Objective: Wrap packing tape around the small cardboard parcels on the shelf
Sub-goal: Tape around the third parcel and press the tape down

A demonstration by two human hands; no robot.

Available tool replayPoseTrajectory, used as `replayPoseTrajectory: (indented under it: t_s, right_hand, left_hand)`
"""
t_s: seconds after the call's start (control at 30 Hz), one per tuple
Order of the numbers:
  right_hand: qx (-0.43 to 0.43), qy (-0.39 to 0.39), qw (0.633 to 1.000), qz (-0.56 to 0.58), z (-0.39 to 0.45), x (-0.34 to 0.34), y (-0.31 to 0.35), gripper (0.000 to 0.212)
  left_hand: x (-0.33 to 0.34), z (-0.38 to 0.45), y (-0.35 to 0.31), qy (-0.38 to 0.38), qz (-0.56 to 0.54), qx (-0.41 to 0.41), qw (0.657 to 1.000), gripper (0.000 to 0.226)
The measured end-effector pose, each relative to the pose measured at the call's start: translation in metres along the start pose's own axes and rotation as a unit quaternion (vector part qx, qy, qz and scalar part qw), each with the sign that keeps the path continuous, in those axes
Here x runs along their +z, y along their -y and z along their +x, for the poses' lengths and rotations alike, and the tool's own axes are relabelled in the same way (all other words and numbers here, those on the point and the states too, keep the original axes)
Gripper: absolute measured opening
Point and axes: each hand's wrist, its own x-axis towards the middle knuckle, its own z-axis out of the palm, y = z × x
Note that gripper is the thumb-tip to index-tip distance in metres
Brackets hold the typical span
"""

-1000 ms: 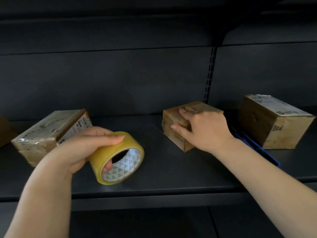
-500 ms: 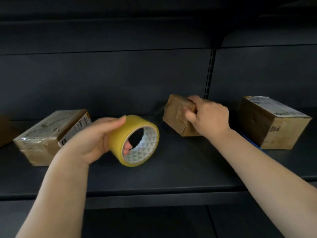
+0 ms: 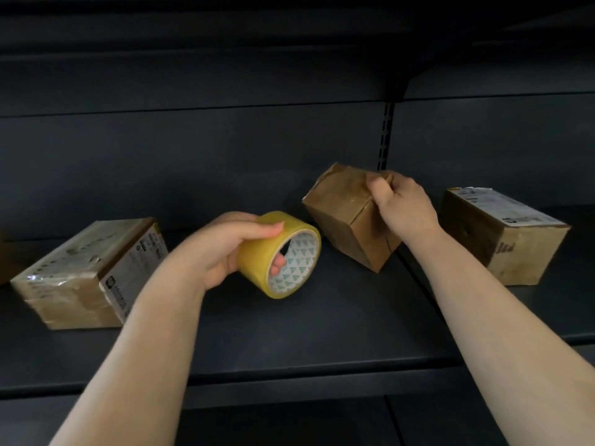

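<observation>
My left hand [image 3: 222, 249] grips a yellow roll of packing tape [image 3: 279, 254], fingers curled through its white patterned core, just above the dark shelf [image 3: 289, 333]. To the right, my right hand [image 3: 402, 207] grips a small brown cardboard parcel [image 3: 344, 214] by its top right edge. The parcel is tilted, with one lower corner near the shelf. The tape roll sits just left of the parcel, not touching it.
A taped parcel with a white label [image 3: 87, 275] lies on the shelf at the left. Another labelled cardboard parcel [image 3: 502, 239] stands at the right. A slotted upright [image 3: 384, 136] divides the dark back panel. The shelf's front lip [image 3: 289, 381] runs across below my forearms.
My right hand has lifted and tipped the small parcel from flat on the shelf onto a corner. My left hand has carried the tape roll up and to the right, closer to the parcel.
</observation>
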Motion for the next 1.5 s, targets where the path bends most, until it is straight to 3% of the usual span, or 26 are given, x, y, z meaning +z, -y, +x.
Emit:
replayPoseTrajectory:
  t_s: [0.13, 0.23, 0.3, 0.37, 0.53, 0.6, 0.73, 0.8, 0.97, 1.07, 1.23, 1.37, 1.5]
  right_hand:
    - [0.068, 0.015, 0.992, 0.109, 0.012, -0.007, -0.012, 0.038]
    - [0.044, 0.020, 0.991, 0.125, 0.018, -0.013, -0.016, 0.034]
    - [-0.042, 0.033, 0.995, 0.084, 0.019, -0.019, -0.013, 0.045]
    - [-0.112, 0.070, 0.991, -0.001, 0.023, -0.024, -0.009, 0.043]
    - [-0.057, 0.121, 0.966, -0.220, 0.033, -0.038, 0.005, 0.033]
    - [-0.036, 0.119, 0.953, -0.276, 0.031, -0.037, 0.012, 0.053]
    - [-0.013, 0.152, 0.940, -0.305, 0.033, -0.035, 0.021, 0.090]
    - [-0.018, 0.185, 0.922, -0.340, 0.035, -0.031, 0.026, 0.099]
    - [-0.019, 0.212, 0.949, -0.233, 0.033, -0.028, 0.024, 0.095]
    - [-0.022, 0.220, 0.942, -0.252, 0.031, -0.025, 0.023, 0.097]
    - [-0.005, 0.200, 0.954, -0.223, 0.035, -0.027, 0.028, 0.087]
    - [-0.014, 0.191, 0.930, -0.315, 0.039, -0.019, 0.035, 0.104]
    - [-0.010, 0.209, 0.926, -0.315, 0.043, -0.018, 0.037, 0.101]
  left_hand:
    - [0.013, 0.018, -0.012, -0.002, 0.018, -0.009, 1.000, 0.012]
    - [0.021, 0.028, -0.018, 0.001, 0.035, -0.006, 0.999, 0.013]
    - [0.024, 0.031, -0.019, 0.002, 0.035, -0.010, 0.999, 0.013]
    - [0.025, 0.033, -0.018, 0.006, 0.025, -0.008, 1.000, 0.012]
    - [0.029, 0.041, -0.016, 0.008, 0.029, 0.008, 1.000, 0.017]
    - [0.034, 0.045, -0.017, 0.013, 0.030, 0.007, 0.999, 0.018]
    - [0.036, 0.049, -0.016, 0.013, 0.032, 0.006, 0.999, 0.020]
    - [0.034, 0.049, -0.015, 0.000, 0.049, 0.013, 0.999, 0.019]
    - [0.018, 0.043, 0.004, 0.027, 0.065, 0.037, 0.997, 0.033]
    - [0.018, 0.041, 0.015, 0.047, 0.048, 0.043, 0.997, 0.030]
    - [0.025, 0.042, 0.006, 0.009, 0.085, 0.037, 0.996, 0.034]
    - [0.030, 0.042, -0.002, -0.020, 0.089, 0.028, 0.995, 0.019]
    - [0.037, 0.039, 0.009, -0.066, 0.142, 0.002, 0.988, 0.025]
